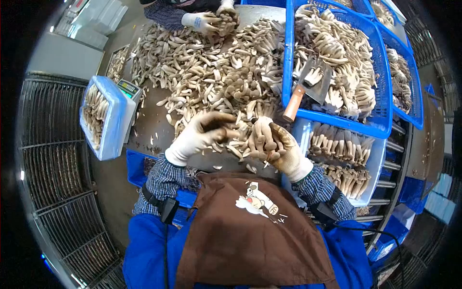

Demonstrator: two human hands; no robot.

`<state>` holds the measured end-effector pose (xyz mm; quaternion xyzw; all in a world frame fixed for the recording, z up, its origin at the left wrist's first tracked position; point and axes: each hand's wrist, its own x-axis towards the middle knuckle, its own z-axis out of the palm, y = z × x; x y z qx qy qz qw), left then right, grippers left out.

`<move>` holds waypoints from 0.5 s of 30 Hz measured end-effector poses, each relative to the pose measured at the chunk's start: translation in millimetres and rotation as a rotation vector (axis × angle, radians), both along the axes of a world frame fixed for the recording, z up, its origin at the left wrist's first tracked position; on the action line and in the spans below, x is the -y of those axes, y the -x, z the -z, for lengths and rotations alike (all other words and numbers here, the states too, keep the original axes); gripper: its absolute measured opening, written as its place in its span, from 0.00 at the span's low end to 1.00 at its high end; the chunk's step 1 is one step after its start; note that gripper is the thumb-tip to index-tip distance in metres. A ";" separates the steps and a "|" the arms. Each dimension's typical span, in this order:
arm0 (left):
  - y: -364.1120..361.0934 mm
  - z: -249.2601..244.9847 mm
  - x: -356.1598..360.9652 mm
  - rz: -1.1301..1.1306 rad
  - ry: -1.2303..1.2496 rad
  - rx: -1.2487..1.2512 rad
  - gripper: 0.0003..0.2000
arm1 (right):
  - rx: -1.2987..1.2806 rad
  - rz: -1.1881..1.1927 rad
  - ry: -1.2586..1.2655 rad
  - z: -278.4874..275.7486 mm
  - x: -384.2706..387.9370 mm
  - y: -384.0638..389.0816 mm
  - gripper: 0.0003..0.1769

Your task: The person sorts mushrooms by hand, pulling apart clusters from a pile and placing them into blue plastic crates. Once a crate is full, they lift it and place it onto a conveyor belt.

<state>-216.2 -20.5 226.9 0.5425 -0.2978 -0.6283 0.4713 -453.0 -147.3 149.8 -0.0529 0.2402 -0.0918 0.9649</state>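
My right hand [284, 149], in a soiled white glove, is closed around a small bunch of pale mushrooms [262, 139] held upright just above the table's near edge. My left hand [204, 132], also gloved, hovers beside it with fingers curled over the loose mushrooms and pinching what looks like a single stem. A large heap of mushrooms [211, 67] covers the grey table [154, 120] in front of both hands.
A blue crate [380, 77] of mushrooms with a wooden-handled cleaver [308, 84] stands right. Filled white trays [337, 144] sit beside my right hand. A tray rests on a scale [108, 113] at left. Another person's gloved hands [211, 21] work at the far side.
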 end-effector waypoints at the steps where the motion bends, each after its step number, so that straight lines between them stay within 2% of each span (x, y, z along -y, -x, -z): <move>1: -2.3 3.1 -0.3 -0.097 -0.017 0.088 0.21 | -0.002 -0.006 0.004 -2.0 -1.2 -3.2 0.22; 3: -24.0 27.7 1.3 -0.136 -0.023 0.298 0.20 | 0.023 0.027 0.607 -11.7 -7.3 -12.6 0.22; 4: -25.1 37.1 3.1 -0.145 0.041 0.753 0.22 | -0.119 0.054 0.803 -25.1 -10.0 -21.5 0.18; 5: -27.4 44.3 6.0 -0.140 0.084 1.271 0.28 | -0.258 -0.025 0.955 -28.3 -8.0 -20.6 0.18; 6: -25.4 48.6 -0.9 -0.154 0.020 0.955 0.30 | -0.366 0.012 1.028 -17.4 -14.4 -24.8 0.21; 7: -5.6 17.6 10.1 -0.162 -0.040 0.640 0.32 | -0.475 0.052 1.100 -6.8 -20.9 -30.7 0.25; 8: -3.0 19.7 16.5 0.061 -0.116 0.429 0.36 | -0.511 0.017 1.158 -9.2 -24.1 -33.0 0.30; 9: 11.1 19.8 20.5 0.203 -0.080 0.440 0.38 | -0.549 -0.022 1.215 -14.5 -27.3 -33.7 0.36; 10: 22.6 18.4 25.0 0.247 -0.021 0.449 0.38 | -0.572 -0.099 1.289 -28.0 -29.5 -32.8 0.38; 11: 29.9 17.3 28.7 0.293 0.039 0.459 0.38 | -0.578 -0.090 1.286 -24.8 -30.1 -31.1 0.38; 13: 32.1 29.6 38.5 0.318 0.082 0.369 0.39 | -0.577 -0.087 1.470 -14.3 -26.2 -22.8 0.36; 14: 33.0 34.5 45.3 0.332 0.123 0.278 0.39 | -0.308 -0.077 1.077 -19.6 -16.0 -17.5 0.31; 15: 33.1 37.4 49.9 0.359 0.054 0.155 0.37 | -0.215 -0.009 0.908 -11.1 -13.5 -11.0 0.22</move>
